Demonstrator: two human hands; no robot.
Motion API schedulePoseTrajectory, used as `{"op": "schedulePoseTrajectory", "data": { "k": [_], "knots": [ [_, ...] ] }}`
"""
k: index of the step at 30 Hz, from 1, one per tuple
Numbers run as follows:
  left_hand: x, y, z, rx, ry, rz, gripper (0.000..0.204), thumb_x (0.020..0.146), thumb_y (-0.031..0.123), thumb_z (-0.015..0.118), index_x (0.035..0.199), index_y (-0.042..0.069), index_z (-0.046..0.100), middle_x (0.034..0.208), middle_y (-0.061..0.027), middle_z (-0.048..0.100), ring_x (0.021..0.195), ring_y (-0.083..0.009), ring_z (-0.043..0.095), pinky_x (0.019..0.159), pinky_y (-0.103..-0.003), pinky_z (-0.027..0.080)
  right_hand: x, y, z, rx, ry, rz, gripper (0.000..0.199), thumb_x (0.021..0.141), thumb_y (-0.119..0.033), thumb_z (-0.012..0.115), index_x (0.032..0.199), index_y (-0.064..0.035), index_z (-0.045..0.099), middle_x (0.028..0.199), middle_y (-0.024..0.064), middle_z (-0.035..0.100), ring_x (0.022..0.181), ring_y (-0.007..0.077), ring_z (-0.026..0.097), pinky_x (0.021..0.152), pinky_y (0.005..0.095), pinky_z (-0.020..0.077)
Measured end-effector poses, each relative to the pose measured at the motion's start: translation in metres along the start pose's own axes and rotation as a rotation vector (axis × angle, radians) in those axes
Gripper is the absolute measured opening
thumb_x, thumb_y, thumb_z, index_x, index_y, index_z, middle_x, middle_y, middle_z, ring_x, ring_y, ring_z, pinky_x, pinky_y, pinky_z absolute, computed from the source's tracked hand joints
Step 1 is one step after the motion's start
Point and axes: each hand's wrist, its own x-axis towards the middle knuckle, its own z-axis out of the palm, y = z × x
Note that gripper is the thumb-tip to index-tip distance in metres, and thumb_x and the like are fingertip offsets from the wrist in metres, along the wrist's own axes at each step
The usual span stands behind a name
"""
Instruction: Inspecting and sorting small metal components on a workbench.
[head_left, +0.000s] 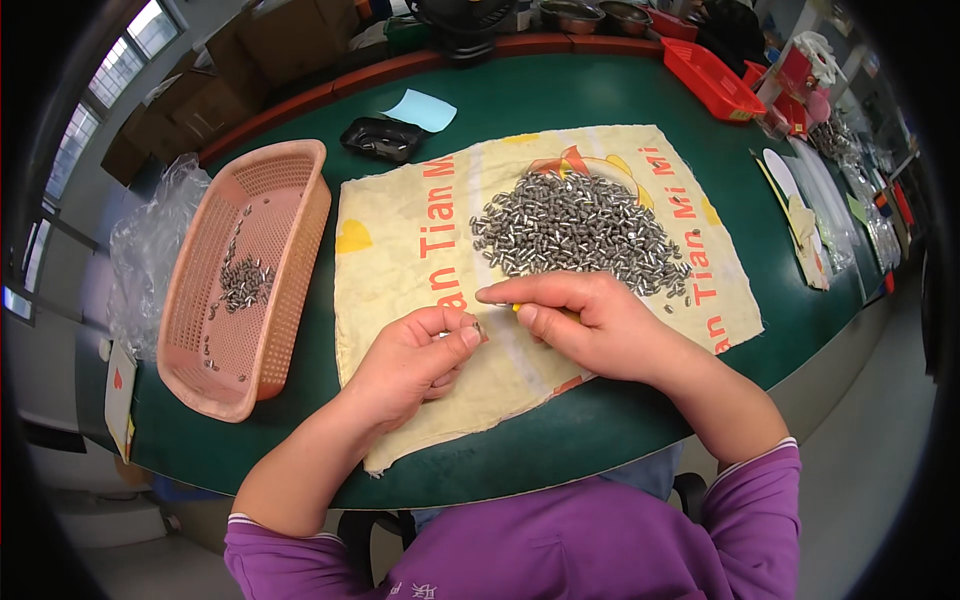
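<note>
Metal pins (575,230) lie heaped on the cloth (400,250) just beyond your right hand (580,320), which grips a yellow tool (517,308). Your left hand (415,355) pinches one pin, so you seem mid-sorting; next, drop it into the pink basket (290,260) to the left.

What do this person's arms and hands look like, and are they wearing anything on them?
Both hands, the left hand and the right hand, are bare: no gloves, and no rings or watch that I can make out. The forearms are uncovered. Purple long sleeves are pushed up toward the elbows, each with a thin white edge at the cuff.
</note>
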Motion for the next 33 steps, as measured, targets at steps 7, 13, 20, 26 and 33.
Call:
{"op": "schedulePoseTrajectory", "data": {
  "k": [7, 13, 20, 26, 33],
  "knots": [
    [0.002, 0.001, 0.003, 0.008, -0.007, -0.009, 0.015, 0.101, 0.024, 0.065, 0.104, 0.009, 0.063, 0.069, 0.0076, 0.046, 0.053, -0.0029, 0.031, 0.047, -0.021, 0.022, -0.005, 0.003, 0.005, 0.007, -0.075, -0.017, 0.033, 0.098, -0.016, 0.058, 0.13, -0.0161, 0.068, 0.097, 0.0112, 0.073, 0.077, 0.0199, 0.068, 0.074, 0.032, 0.0549],
    [0.001, -0.002, -0.002, 0.004, -0.019, -0.014, 0.018, 0.101, 0.025, 0.066, 0.106, 0.008, 0.063, 0.068, 0.0072, 0.046, 0.053, -0.0032, 0.031, 0.047, -0.021, 0.022, -0.001, -0.013, 0.0, -0.005, -0.162, 0.149, 0.035, 0.097, -0.011, 0.058, 0.131, -0.0141, 0.067, 0.103, 0.0105, 0.073, 0.084, 0.0178, 0.069, 0.078, 0.0318, 0.0546],
    [0.0, -0.002, 0.002, 0.069, 0.018, 0.009, 0.015, 0.101, 0.023, 0.065, 0.107, 0.009, 0.063, 0.068, 0.0079, 0.046, 0.053, -0.0029, 0.032, 0.047, -0.021, 0.022, -0.002, 0.008, 0.008, -0.215, 0.0, -0.057, 0.034, 0.097, -0.005, 0.057, 0.129, -0.0113, 0.068, 0.112, 0.0103, 0.072, 0.096, 0.017, 0.068, 0.087, 0.0312, 0.0532],
    [0.001, -0.002, -0.001, 0.015, -0.024, -0.008, 0.015, 0.102, 0.023, 0.064, 0.106, 0.009, 0.063, 0.069, 0.0084, 0.045, 0.053, -0.0023, 0.03, 0.047, -0.021, 0.021, -0.005, 0.002, 0.002, -0.049, -0.08, 0.022, 0.034, 0.098, -0.016, 0.058, 0.13, -0.0188, 0.068, 0.084, 0.0104, 0.071, 0.067, 0.018, 0.067, 0.066, 0.0322, 0.0545],
    [0.002, -0.003, -0.003, 0.025, -0.015, -0.01, 0.017, 0.102, 0.026, 0.064, 0.104, 0.009, 0.062, 0.068, 0.0081, 0.045, 0.053, -0.0023, 0.03, 0.047, -0.021, 0.021, -0.004, 0.001, 0.002, -0.035, -0.1, 0.009, 0.034, 0.098, -0.017, 0.058, 0.13, -0.0195, 0.068, 0.083, 0.0094, 0.071, 0.06, 0.0152, 0.064, 0.062, 0.0313, 0.0537]
  ]
}}
